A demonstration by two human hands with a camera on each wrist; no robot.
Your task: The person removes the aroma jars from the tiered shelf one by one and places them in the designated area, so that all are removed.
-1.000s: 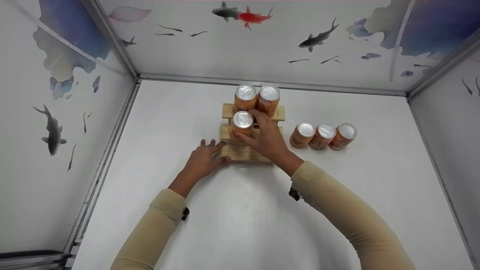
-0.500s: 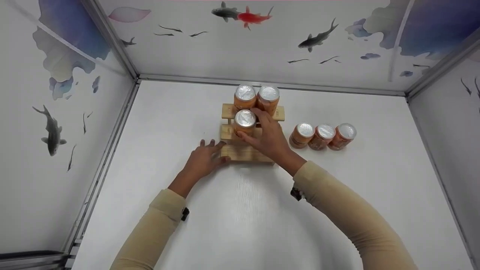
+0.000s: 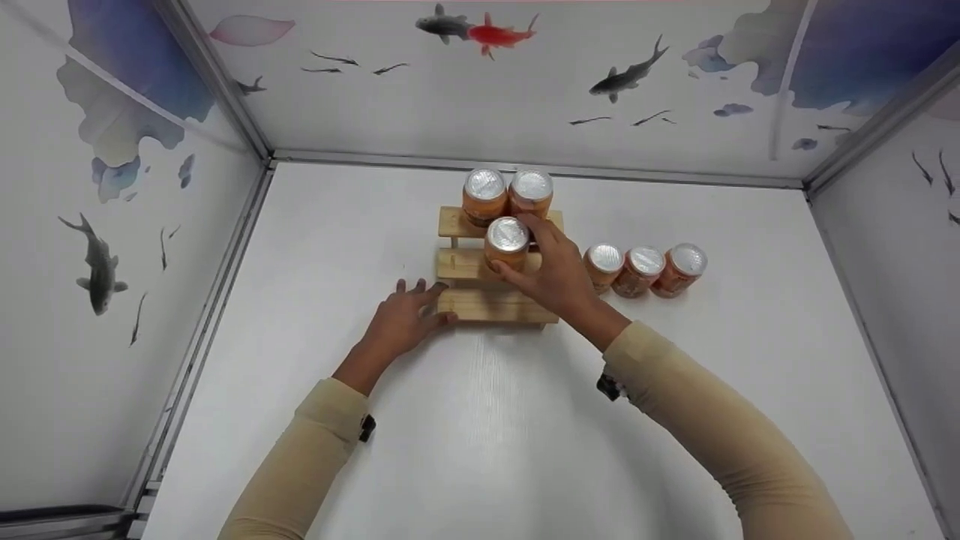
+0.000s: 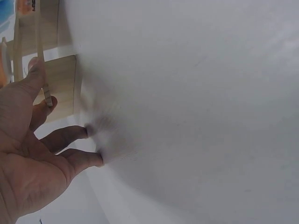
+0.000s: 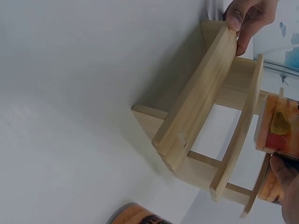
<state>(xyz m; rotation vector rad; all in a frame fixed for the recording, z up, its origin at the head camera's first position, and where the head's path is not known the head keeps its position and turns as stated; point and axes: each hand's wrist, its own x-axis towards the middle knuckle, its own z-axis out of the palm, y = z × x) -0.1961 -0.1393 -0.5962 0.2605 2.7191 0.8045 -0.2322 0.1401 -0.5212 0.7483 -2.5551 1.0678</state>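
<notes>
A stepped wooden rack (image 3: 499, 306) stands at the middle of the white table. My left hand (image 3: 401, 319) pinches the left end of its lowest step between thumb and a finger; the other fingers spread beside it, as the left wrist view shows. My right hand (image 3: 559, 274) holds an orange-labelled can (image 3: 508, 241) with a silver lid, upright at the middle step. Fruit is printed on that can's label (image 5: 280, 123) in the right wrist view. Whether its base touches the step, I cannot tell. Two similar cans, a left one (image 3: 485, 196) and a right one (image 3: 531, 193), stand upright on the top step.
Right of the rack, three more cans stand close together in a row on the table: a near one (image 3: 604, 264), a middle one (image 3: 639, 271) and a far-right one (image 3: 679, 270). White panels printed with fish surround the table (image 3: 465, 435) at the back and sides.
My right hand has shifted right along the middle step with the can in its grip. The left hand keeps its hold on the rack. The head view has moved slightly.
</notes>
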